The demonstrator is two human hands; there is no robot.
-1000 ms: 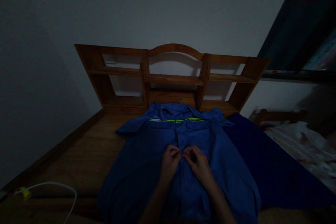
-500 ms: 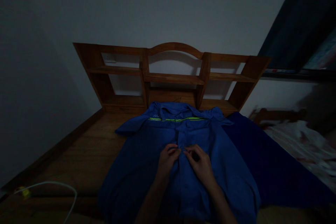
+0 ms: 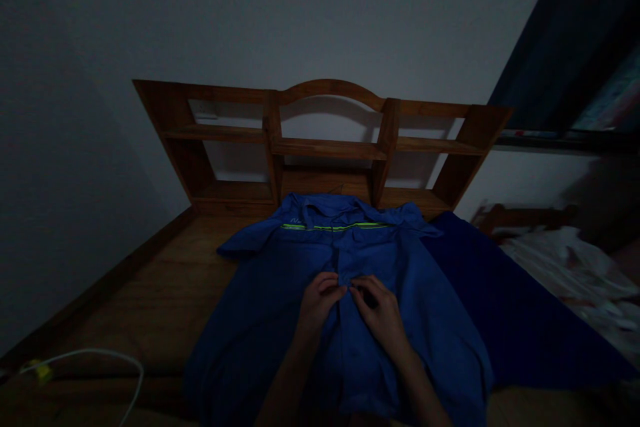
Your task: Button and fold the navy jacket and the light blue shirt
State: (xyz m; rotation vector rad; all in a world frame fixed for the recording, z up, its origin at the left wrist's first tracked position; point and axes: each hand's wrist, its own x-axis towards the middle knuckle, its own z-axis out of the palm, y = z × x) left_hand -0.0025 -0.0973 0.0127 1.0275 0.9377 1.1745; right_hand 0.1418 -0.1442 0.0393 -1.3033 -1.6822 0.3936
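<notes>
A blue work shirt (image 3: 280, 307) with a yellow-green stripe across its chest lies spread out, collar toward the wooden headboard. My left hand (image 3: 320, 297) pinches the shirt's front placket a little below the chest. Close beside it, my right hand (image 3: 379, 307) pinches the same front edge from the other side, fingertips almost meeting the left ones. Both hands are closed on the cloth. Whether a button sits between the fingertips is too dark and small to make out.
Behind the shirt stands a wooden headboard (image 3: 325, 150) with open shelves against the wall. Bare wooden boards (image 3: 165, 280) lie to the left, with a white cable (image 3: 100, 351) near the front. A dark blue cloth (image 3: 500, 307) and a whitish plastic bag (image 3: 570, 260) lie on the right.
The fingertips of both hands have drawn slightly closer together at the placket. The view has shifted a little; the shirt lies as before.
</notes>
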